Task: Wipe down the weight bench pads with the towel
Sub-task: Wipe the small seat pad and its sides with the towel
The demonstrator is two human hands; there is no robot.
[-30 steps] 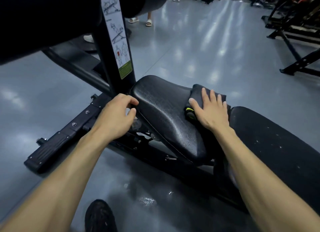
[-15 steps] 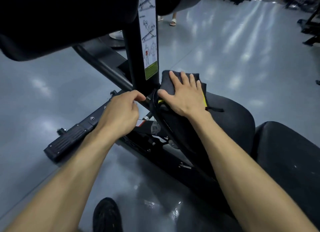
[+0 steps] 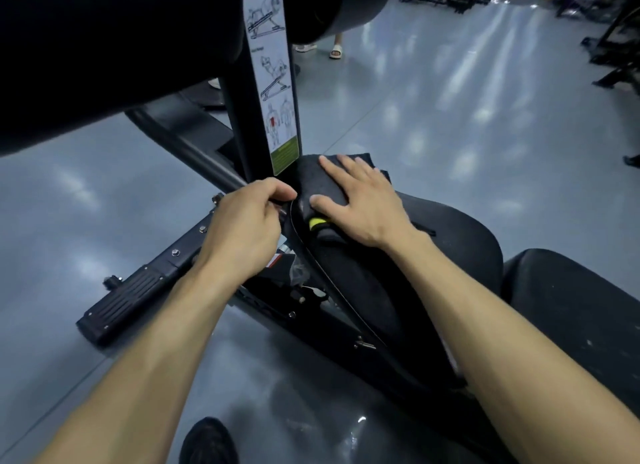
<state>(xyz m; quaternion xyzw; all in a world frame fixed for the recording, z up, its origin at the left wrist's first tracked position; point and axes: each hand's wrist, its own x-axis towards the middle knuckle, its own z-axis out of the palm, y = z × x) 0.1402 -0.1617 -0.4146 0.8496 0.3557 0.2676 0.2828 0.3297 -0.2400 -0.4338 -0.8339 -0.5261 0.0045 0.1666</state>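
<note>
At the centre of the frame, the right hand (image 3: 360,204) lies flat, fingers spread, pressing a dark towel (image 3: 320,181) onto the seat pad (image 3: 450,242). Just left, the left hand (image 3: 242,228) curls its fingers around the pad's front edge beside the upright post (image 3: 242,117).

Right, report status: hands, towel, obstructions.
Right hand flat on dark folded towel, pressing black seat pad. Left hand curled at pad edge. Black upright post close ahead.
</note>
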